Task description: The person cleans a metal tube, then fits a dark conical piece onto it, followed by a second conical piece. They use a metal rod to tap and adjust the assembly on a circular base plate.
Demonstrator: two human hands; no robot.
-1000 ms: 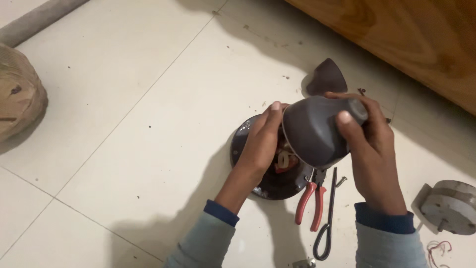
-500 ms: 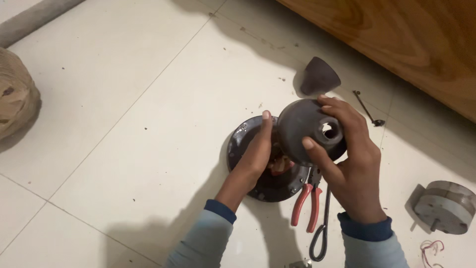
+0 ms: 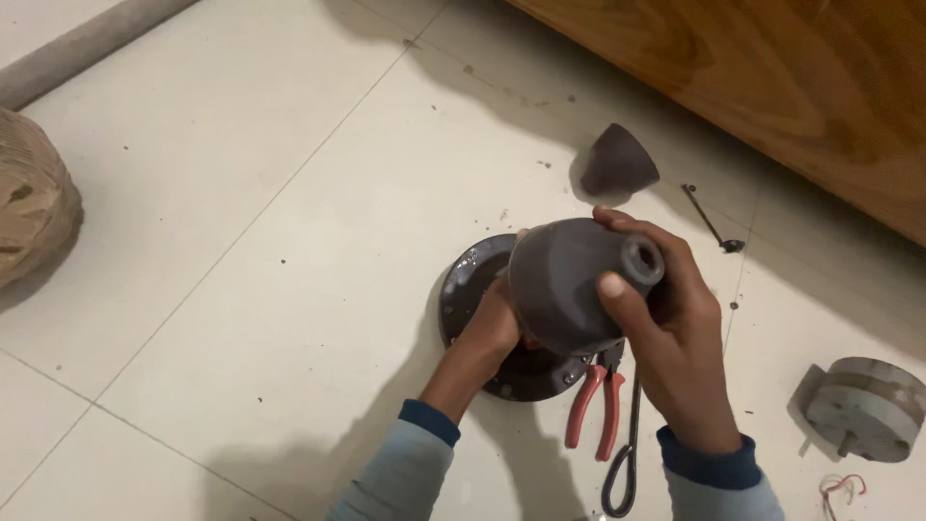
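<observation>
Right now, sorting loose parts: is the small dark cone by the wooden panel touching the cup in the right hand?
Apart. The head view shows bare floor between the small cone and the held cup.

Two dark cone covers: one at centre, one upper right. One round plate, one pair of red-handled pliers, one grey motor part lower right.
</observation>
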